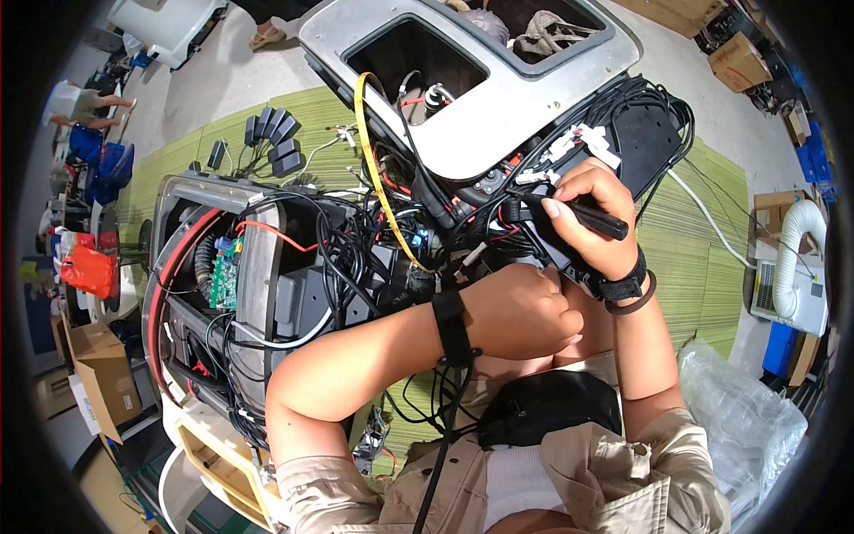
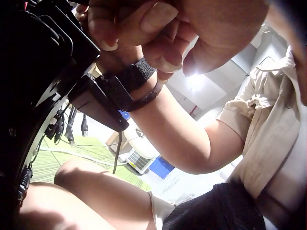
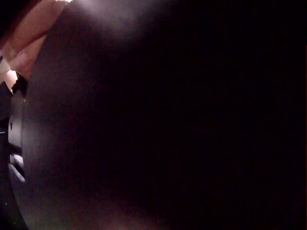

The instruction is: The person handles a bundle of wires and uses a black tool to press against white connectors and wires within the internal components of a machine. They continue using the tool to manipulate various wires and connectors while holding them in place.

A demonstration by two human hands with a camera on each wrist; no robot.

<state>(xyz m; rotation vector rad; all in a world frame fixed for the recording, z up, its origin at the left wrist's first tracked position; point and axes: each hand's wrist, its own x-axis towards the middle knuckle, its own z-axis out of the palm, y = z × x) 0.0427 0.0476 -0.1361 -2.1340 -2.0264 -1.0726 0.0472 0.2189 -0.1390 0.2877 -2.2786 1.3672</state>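
Note:
In the head view my right hand (image 1: 605, 254) grips a short black cylindrical handle (image 1: 603, 222) between thumb and fingers, its blunt end pointing back over the palm. Its far end is hidden among black cables and parts beside the silver shell (image 1: 498, 129). White cable connectors (image 1: 578, 142) lie just past the fingers. My left hand (image 1: 525, 307) sits lower, close to the dark housing over the lap, back of the hand up. The left wrist view shows its fingers (image 2: 160, 19) curled, with nothing visible between them. The right wrist view is almost wholly dark.
Left of the hands stands a second open shell (image 1: 267, 294) with a green circuit board (image 1: 225, 271) and tangled black cables (image 1: 342, 258). A yellow strip (image 1: 372, 160) arches between the shells. Black adapters (image 1: 276, 133) lie on the green mat (image 1: 320, 116). Bubble wrap (image 1: 743, 418) sits at right.

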